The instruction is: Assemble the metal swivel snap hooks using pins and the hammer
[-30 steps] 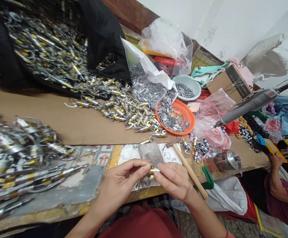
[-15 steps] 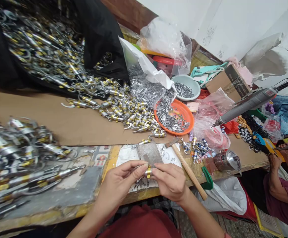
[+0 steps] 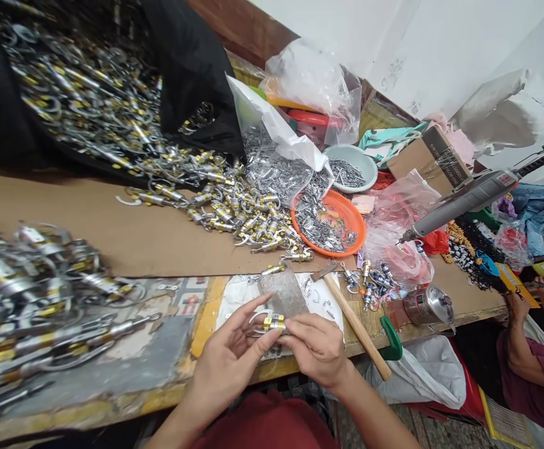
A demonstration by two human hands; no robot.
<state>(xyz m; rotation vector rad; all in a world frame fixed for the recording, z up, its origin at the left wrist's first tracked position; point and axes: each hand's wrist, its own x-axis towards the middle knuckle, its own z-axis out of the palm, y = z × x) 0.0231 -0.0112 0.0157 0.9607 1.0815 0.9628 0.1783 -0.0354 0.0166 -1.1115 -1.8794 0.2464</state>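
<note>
A small silver-and-yellow metal clasp (image 3: 274, 322) with a curved hook is between my hands, above the front edge of the bench. My right hand (image 3: 316, 343) pinches its right end between thumb and fingertips. On the other side, my left hand (image 3: 237, 343) has its thumb against the clasp and its index finger raised, with the hook inside its grasp. Just behind lies a grey metal block (image 3: 284, 292) on a white printed sheet (image 3: 325, 299). A hammer (image 3: 356, 324) with a wooden handle rests to the right, its handle over the bench edge.
Similar clasps form a pile (image 3: 248, 212) spilling from a black bag (image 3: 197, 68), with another heap (image 3: 42, 280) at left. An orange tray (image 3: 359, 224) holds small metal pieces. A grey electric screwdriver (image 3: 463, 202) hangs at right, near a metal cup (image 3: 428, 304). Another person's hands (image 3: 518, 305) work at far right.
The clasp has turned so its hook and yellow bands show. My left index finger has lifted from it and the left hand has opened somewhat; my right hand still pinches it.
</note>
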